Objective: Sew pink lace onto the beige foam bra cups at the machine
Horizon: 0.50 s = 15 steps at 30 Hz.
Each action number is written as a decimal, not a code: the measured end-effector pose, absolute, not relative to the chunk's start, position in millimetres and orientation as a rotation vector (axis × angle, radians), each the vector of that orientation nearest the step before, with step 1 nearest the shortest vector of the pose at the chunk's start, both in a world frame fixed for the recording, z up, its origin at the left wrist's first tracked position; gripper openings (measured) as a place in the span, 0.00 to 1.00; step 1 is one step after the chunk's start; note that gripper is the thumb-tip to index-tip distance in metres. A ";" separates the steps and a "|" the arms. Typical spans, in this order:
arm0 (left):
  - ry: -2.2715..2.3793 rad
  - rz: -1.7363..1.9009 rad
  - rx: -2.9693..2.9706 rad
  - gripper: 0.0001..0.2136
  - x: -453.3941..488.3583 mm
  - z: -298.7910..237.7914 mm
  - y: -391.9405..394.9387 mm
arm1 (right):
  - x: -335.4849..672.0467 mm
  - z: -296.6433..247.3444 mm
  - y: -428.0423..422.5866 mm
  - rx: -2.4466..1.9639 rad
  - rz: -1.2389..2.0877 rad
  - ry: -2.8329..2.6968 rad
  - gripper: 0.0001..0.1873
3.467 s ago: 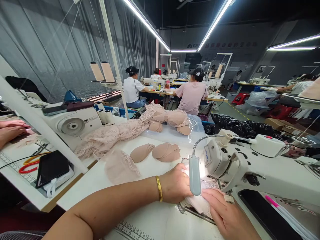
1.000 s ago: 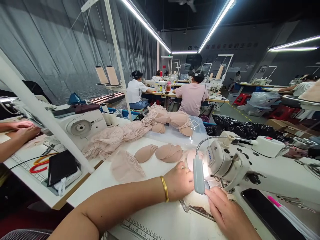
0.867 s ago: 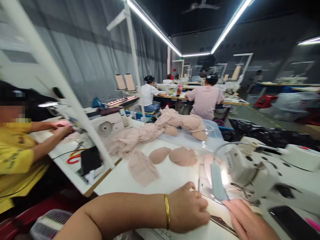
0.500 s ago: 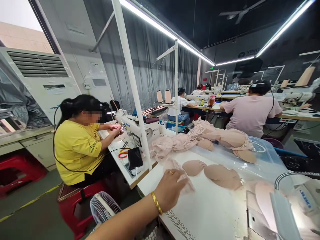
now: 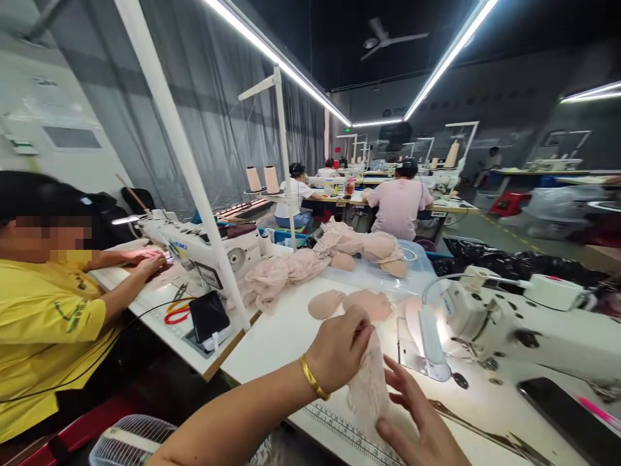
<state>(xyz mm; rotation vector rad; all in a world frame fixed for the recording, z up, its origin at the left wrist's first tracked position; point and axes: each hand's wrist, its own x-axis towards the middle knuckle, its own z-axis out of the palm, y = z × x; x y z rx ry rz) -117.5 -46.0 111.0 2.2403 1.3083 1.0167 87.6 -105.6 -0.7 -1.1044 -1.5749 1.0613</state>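
Note:
My left hand (image 5: 339, 346), with a gold bangle on the wrist, pinches the top of a pale pink lace piece (image 5: 367, 388) and holds it up above the white table (image 5: 281, 336). My right hand (image 5: 417, 421) is under and beside the hanging lace, fingers spread and touching it. Two beige bra cups (image 5: 356, 304) lie on the table just beyond my hands. The white sewing machine (image 5: 514, 317) stands to the right, its gooseneck lamp (image 5: 429, 336) lit over the needle plate.
A pile of pink lace and cups (image 5: 334, 255) lies across a clear plastic bin at the back. A person in yellow (image 5: 43, 310) sews at the left-hand table, where a black phone (image 5: 208, 317) and red scissors lie. Other workers sit further back. A small fan (image 5: 130, 443) is below left.
My left hand left the needle area, reached left to the lace piece on the table, and has lifted it toward me. My right hand came off the machine bed to meet it.

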 end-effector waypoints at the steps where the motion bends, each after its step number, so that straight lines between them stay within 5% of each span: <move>1: 1.272 1.125 2.072 0.08 -113.2 107.6 -48.2 | 79.4 3.6 -106.8 -1.075 1.160 -1.445 0.39; 7: 1.009 0.950 1.050 0.29 -102.9 67.0 -48.1 | 74.2 13.5 -99.6 -1.072 1.563 -0.810 0.29; 15: 0.959 1.108 0.844 0.32 -88.7 57.4 -59.7 | 83.3 3.2 -108.6 -1.203 1.399 -0.947 0.36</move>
